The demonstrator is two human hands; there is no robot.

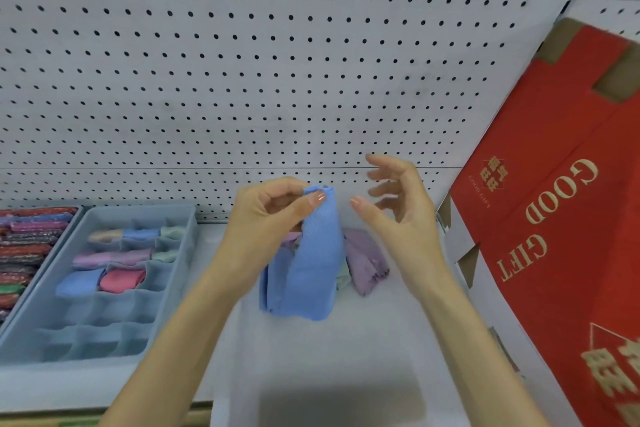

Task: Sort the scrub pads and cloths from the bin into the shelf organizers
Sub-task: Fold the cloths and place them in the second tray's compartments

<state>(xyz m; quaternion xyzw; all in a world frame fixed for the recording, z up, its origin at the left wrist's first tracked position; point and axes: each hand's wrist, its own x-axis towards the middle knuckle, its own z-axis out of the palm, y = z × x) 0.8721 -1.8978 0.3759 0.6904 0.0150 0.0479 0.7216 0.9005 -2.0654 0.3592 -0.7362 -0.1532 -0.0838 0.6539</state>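
Two hands were raised over the white surface (311,357). The left hand (273,215) pinched the top edge of the blue cloth (311,263) between the thumb and curled fingers. The cloth hung folded below that hand, and I could not tell whether its lower end touched the surface. The right hand (398,215) held nothing. Its fingers were spread and loosely bent, just right of the cloth's top edge and apart from it.

Below the right hand's palm lay a purple cloth (365,256), bunched, just right of the hanging blue one. A pale green cloth (343,276) showed as a sliver between the two.

Containers:
- The blue divided organizer (187,253) stood left of the left forearm. Its far row held a peach, a blue and a pale green cloth. The next row held a lilac and a pale green one, and the third a blue and a pink one.
- A second tray (43,267) sat farther left, touching the organizer. It was packed with glittery scrub pads (27,250) on edge, in red, purple and green.
- A red box (554,218) marked "GOOD GIFT" stood tilted to the right of the right forearm.

A white pegboard (242,80) stood beyond both hands.
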